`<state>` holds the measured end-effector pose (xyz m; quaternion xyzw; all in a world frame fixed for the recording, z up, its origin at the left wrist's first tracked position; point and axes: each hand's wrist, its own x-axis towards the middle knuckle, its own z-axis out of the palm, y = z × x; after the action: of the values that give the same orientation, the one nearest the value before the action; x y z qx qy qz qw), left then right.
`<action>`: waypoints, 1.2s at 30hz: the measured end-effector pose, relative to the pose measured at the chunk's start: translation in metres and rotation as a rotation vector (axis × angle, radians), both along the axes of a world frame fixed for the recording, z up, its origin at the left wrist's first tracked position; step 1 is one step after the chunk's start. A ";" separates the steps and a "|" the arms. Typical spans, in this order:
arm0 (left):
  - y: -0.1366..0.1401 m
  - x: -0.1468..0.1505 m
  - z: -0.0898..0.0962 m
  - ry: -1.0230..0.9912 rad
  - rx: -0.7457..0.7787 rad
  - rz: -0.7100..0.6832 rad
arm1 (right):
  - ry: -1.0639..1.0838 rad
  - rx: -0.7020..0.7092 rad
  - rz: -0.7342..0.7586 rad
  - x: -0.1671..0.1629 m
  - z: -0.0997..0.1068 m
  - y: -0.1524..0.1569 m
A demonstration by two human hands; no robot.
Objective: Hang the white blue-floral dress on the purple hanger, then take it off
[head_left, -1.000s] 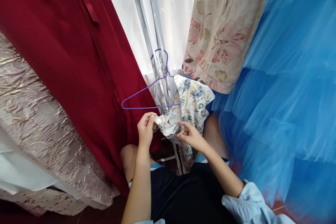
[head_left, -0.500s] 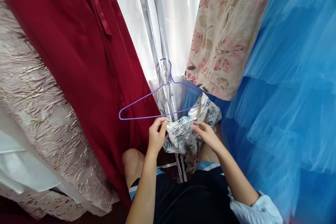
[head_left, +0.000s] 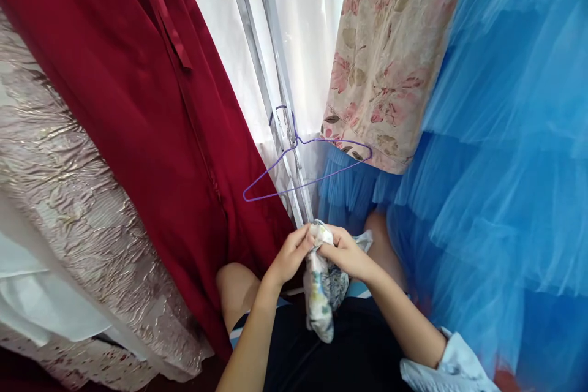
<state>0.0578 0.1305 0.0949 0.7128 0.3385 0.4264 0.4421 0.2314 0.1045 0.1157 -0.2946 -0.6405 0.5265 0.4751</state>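
A bunched floral garment, white with blue and yellow print, hangs from both my hands over my lap. My left hand pinches its upper edge from the left. From the right, my right hand grips the same gathered edge, almost touching the left one. Just beyond my hands is a thin purple hanger, bare, with its hook up by the metal poles. What kind of garment it is cannot be made out in its folds.
Silver metal poles rise ahead before a white curtain. A long red dress and a textured pinkish garment hang at left. At right hang a beige floral garment and a blue tulle skirt.
The floral garment has come off the purple hanger and down toward my lap. My hands have moved together on its edge. The hanger now hangs bare and has swung to the right.
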 end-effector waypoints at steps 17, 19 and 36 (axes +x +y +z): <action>0.008 -0.153 -0.009 0.383 0.094 0.378 | -0.057 0.449 -0.736 0.052 0.024 0.085; 0.012 -0.165 0.014 0.467 0.169 0.413 | -0.100 0.471 -0.760 0.046 0.020 0.095; 0.084 -0.142 0.136 0.804 0.545 0.692 | -0.540 0.471 -0.673 0.028 0.016 0.112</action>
<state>-0.0843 0.2148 0.2310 0.7545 0.5702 0.3139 -0.0842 0.2597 0.2161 0.1318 -0.4955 -0.7119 0.0894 0.4896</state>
